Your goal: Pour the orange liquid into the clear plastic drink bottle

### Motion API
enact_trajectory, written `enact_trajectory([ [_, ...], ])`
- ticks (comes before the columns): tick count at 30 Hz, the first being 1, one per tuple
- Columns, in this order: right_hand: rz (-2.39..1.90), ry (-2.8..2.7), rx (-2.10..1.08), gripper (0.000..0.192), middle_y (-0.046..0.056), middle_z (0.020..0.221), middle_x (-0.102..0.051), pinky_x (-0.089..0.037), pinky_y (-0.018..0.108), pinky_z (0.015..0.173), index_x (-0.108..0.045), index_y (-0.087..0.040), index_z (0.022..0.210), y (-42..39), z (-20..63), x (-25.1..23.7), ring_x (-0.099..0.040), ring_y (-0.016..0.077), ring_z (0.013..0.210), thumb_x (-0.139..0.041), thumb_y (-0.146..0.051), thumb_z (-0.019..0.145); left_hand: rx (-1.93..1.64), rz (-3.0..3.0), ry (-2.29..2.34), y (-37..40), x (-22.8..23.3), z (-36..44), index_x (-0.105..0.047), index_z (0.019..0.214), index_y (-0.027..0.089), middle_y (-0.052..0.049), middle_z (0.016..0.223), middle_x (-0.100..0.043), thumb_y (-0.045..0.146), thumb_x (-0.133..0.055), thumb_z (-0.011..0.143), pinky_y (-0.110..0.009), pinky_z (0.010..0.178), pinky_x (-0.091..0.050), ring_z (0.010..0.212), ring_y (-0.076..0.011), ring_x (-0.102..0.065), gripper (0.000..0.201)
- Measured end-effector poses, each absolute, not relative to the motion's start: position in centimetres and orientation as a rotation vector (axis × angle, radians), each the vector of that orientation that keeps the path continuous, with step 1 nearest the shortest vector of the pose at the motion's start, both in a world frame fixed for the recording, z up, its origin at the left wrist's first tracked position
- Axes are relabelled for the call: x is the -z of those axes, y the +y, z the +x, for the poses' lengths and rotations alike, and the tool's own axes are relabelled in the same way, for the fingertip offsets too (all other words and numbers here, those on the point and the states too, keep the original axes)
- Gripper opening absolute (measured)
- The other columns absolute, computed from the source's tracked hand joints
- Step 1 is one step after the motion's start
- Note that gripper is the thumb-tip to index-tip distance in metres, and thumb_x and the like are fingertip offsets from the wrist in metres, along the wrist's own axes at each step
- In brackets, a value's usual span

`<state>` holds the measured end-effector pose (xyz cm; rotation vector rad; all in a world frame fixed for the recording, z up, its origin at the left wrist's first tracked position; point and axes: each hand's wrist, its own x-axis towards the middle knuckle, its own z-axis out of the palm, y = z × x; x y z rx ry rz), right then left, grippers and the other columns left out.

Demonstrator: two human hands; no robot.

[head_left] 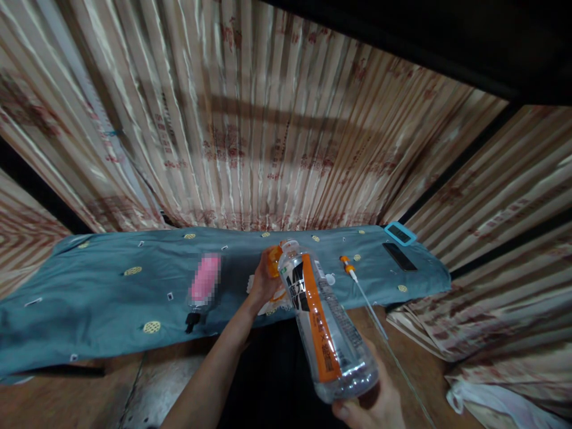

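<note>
My right hand (370, 396) grips the base end of a large clear plastic bottle (330, 333) with an orange and black label. The bottle lies tilted, its open neck pointing away from me to the upper left. Beside that neck, my left hand (267, 277) is closed around a small translucent orange container (274, 261). Whether the container touches the bottle's mouth, I cannot tell. Under the left hand lies something white and orange (277, 302), partly hidden. An orange pump head with a long white tube (348, 266) rests right of the bottle.
A blue-green patterned cloth (111, 304) covers the long surface before me. On it lie a blurred pink bottle with a black top (205, 280), a white round piece (330, 278), a black phone (400, 256) and a blue-framed object (400, 233). Pleated curtains (277, 131) hang behind.
</note>
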<state>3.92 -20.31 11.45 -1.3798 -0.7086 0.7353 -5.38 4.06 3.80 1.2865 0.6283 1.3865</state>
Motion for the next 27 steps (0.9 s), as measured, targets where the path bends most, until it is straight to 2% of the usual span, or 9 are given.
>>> enact_trajectory([
  [11, -1.379, -0.73, -0.76, 0.089, -0.002, 0.105, -0.074, -0.049, 0.016, 0.083, -0.059, -0.028, 0.121, -20.4, 4.1, -11.1, -0.068, 0.0186, 0.098, -0.088, -0.054, 0.041, -1.366, 1.34, 0.674, 4.0, -4.0, -5.6, -0.048, 0.114, 0.022, -0.006, 0.113, -0.062, 0.018, -0.076, 0.057, -0.036, 0.091, -0.048, 0.099, -0.0208, -0.061, 0.064],
  [14, -1.365, -0.708, -0.764, 0.089, -0.003, 0.104, -0.074, -0.049, 0.017, 0.082, -0.059, -0.029, 0.12, -20.4, 4.1, -11.0, -0.069, 0.0186, 0.096, -0.089, -0.054, 0.04, -1.359, 1.311, 0.661, 4.0, -4.1, -5.6, -0.049, 0.113, 0.022, -0.006, 0.111, -0.063, 0.019, -0.075, 0.058, -0.036, 0.089, -0.049, 0.098, -0.0213, -0.061, 0.061],
  [19, -1.403, -0.73, -0.722, 0.091, 0.003, 0.107, -0.073, -0.053, 0.024, 0.08, -0.06, -0.025, 0.119, -20.4, 4.3, -10.5, -0.069, 0.0246, 0.097, -0.088, -0.056, 0.038, -1.364, 1.322, 0.666, 4.0, -4.0, -5.6, -0.049, 0.115, 0.021, -0.007, 0.112, -0.062, 0.02, -0.076, 0.058, -0.036, 0.091, -0.047, 0.1, -0.0212, -0.061, 0.063],
  [27, -1.397, -0.743, -0.735, 0.088, 0.004, 0.11, -0.071, -0.051, 0.024, 0.084, -0.058, -0.024, 0.119, -20.5, 4.2, -10.9, -0.067, 0.0245, 0.101, -0.087, -0.055, 0.042, -1.377, 1.357, 0.662, 3.8, -4.4, -5.7, -0.047, 0.113, 0.022, -0.004, 0.108, -0.062, 0.018, -0.075, 0.058, -0.035, 0.089, -0.048, 0.095, -0.019, -0.061, 0.062],
])
